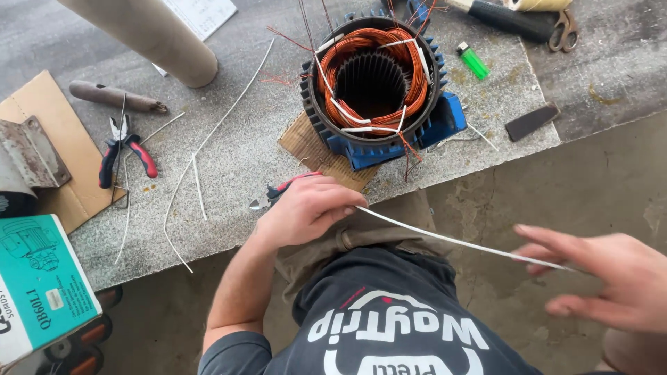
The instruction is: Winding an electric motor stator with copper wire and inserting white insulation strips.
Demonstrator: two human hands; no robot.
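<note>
A grey stone-topped bench [229, 160] carried a blue motor stator [375, 83] with copper windings, standing far and centre on a scrap of corrugated card [313, 149]. Near the bench's near edge, the left hand [306, 208] was bent at the wrist with its fingers curled together, the thumb and forefinger pinching one end of a thin white strip [451, 241]; a pair of red-handled cutters [278, 193] lay tucked under the same hand. The strip ran taut to the right and nearer, ending at the right hand [611, 278], held out over the concrete floor with its fingers extended and loosely spread, the strip passing between fingertips and thumb; how firmly they closed on it could not be told. At the left near corner sat a teal rectangular box [38, 285] with a line drawing of a motor and a small white label. Far left lay a beige cardboard tube [153, 35], red-and-black pliers [125, 156] on flat brown cardboard, and a green lighter [472, 61] right of the stator.
</note>
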